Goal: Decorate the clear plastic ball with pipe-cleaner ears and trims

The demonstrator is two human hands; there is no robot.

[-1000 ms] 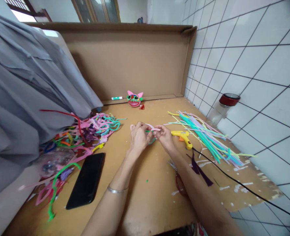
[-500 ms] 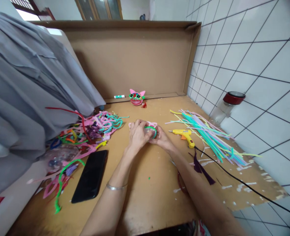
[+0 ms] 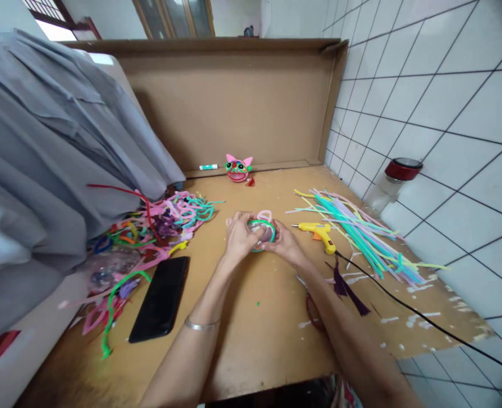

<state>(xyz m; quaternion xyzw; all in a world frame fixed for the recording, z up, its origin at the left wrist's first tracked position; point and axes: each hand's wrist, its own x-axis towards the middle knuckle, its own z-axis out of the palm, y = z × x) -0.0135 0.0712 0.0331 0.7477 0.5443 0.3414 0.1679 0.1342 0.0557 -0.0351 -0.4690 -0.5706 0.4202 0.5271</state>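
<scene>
At the middle of the frame, a small round piece with a green pipe-cleaner rim and a pink loop at its top is held between both hands, just above the bench. The left hand is closed around the piece's left side, its fingers curled over the rim. The right hand is closed on the right side, with the thumb laid against the rim. The 2 hands are touching each other around the piece. A thin silver bangle is worn on the left wrist.

To the right of the hands, a yellow glue gun is lying on the bench, with its black cord running off to the lower right. Beyond it, a bundle of straight pipe cleaners in teal, pink and yellow is spread toward the tiled wall, near a glass jar with a red lid. At the left of centre, a tangled heap of bent pipe cleaners is seen, and a black phone is lying face up just below it. At the back of the bench, against the cardboard sheet, a finished pink and green animal face is set, with a small white and green tube to its left. Grey cloth fills the left of the frame.
</scene>
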